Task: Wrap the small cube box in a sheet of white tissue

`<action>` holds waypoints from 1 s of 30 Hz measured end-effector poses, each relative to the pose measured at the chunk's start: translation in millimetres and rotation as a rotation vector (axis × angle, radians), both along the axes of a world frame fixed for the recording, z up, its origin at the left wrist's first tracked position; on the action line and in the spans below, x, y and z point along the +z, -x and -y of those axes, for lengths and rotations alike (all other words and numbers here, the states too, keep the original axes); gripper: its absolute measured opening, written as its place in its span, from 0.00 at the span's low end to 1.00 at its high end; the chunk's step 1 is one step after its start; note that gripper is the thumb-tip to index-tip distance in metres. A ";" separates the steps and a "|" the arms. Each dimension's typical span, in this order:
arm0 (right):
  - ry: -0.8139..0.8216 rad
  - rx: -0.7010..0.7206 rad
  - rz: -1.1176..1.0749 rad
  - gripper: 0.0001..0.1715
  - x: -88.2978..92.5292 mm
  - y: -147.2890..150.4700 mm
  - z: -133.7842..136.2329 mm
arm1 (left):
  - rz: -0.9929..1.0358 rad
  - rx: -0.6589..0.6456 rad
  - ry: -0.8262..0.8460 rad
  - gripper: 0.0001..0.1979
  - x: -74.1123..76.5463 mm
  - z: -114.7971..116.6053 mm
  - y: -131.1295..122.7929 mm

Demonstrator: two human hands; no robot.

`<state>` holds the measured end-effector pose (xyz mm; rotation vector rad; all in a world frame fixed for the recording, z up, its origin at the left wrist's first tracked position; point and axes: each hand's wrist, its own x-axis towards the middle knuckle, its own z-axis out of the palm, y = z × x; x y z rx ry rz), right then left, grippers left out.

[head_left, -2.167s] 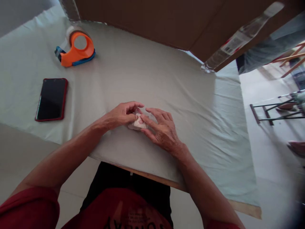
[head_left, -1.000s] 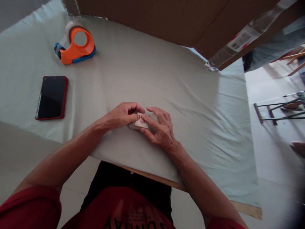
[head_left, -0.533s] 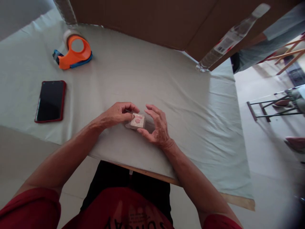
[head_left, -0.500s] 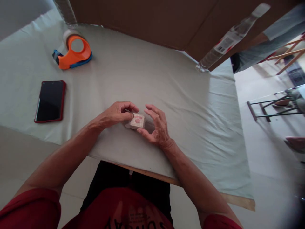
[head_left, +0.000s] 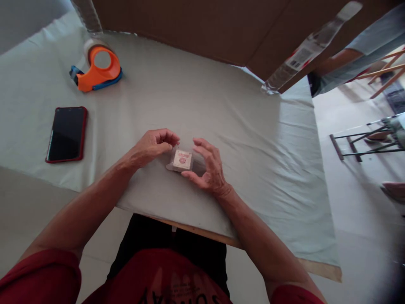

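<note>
A small pale box [head_left: 182, 160] with red print on top lies on the cloth near the table's front edge. Clear film [head_left: 171, 167] wraps around it and sticks out at its left side. My left hand [head_left: 155, 145] is at the box's upper left corner, its thumb and forefinger pinched together on what looks like an edge of this film. Curved around the right side, my right hand [head_left: 207, 166] has its fingers spread apart. Its thumb tip rests at the lower right edge of the box, while its other fingers stay off it.
An orange and blue tape dispenser [head_left: 103, 71] sits at the back left, with a phone [head_left: 66, 134] in a red case nearer me. A large cardboard panel [head_left: 190, 25] with clear tape stands along the back. Behind it at right, a person's arm [head_left: 340, 59] shows.
My left thumb has come off the top of the box, and that hand has moved slightly up and left. The box and my right hand have hardly moved.
</note>
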<state>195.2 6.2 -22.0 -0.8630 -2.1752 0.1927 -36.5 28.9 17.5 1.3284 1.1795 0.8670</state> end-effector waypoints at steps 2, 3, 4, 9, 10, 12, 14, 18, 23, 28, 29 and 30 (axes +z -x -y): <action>0.080 -0.035 -0.029 0.46 -0.4 -2.3 -1.2 | 0.028 0.032 -0.007 0.15 -2.4 -1.2 1.4; 0.119 -0.041 -0.022 0.49 -0.6 -2.9 -1.9 | 0.032 0.038 -0.003 0.15 -3.0 -1.6 1.9; 0.147 -0.034 -0.008 0.51 -1.0 -3.0 -2.7 | 0.027 0.036 0.002 0.15 -3.0 -1.7 2.2; 0.192 0.076 0.051 0.54 -2.3 1.1 -6.5 | -0.119 -0.060 -0.012 0.18 4.0 0.4 0.6; 0.208 0.089 0.054 0.53 -2.2 2.0 -6.7 | -0.150 -0.083 -0.020 0.20 5.6 1.1 0.2; 0.228 0.104 0.043 0.52 -1.6 3.3 -6.0 | -0.183 -0.130 -0.033 0.23 7.4 2.1 -0.1; 0.215 0.105 0.004 0.48 -1.3 3.6 -4.5 | -0.180 -0.163 -0.041 0.26 7.1 2.4 0.2; 0.153 0.033 -0.098 0.45 -3.4 1.5 -2.6 | -0.193 -0.145 -0.069 0.30 2.5 1.7 0.8; 0.177 0.026 -0.025 0.44 -5.4 -0.5 -6.2 | -0.192 -0.118 -0.088 0.33 -2.8 1.8 -0.8; 0.195 -0.001 0.015 0.48 -1.7 -1.8 -6.5 | -0.203 -0.104 -0.106 0.33 -4.8 2.1 -0.9; 0.186 -0.011 0.012 0.48 -1.0 -2.5 -6.1 | -0.206 -0.099 -0.108 0.33 -4.7 2.0 -0.5; 0.176 -0.022 0.008 0.47 -0.5 -3.3 -5.6 | -0.207 -0.095 -0.109 0.33 -4.5 1.8 -0.2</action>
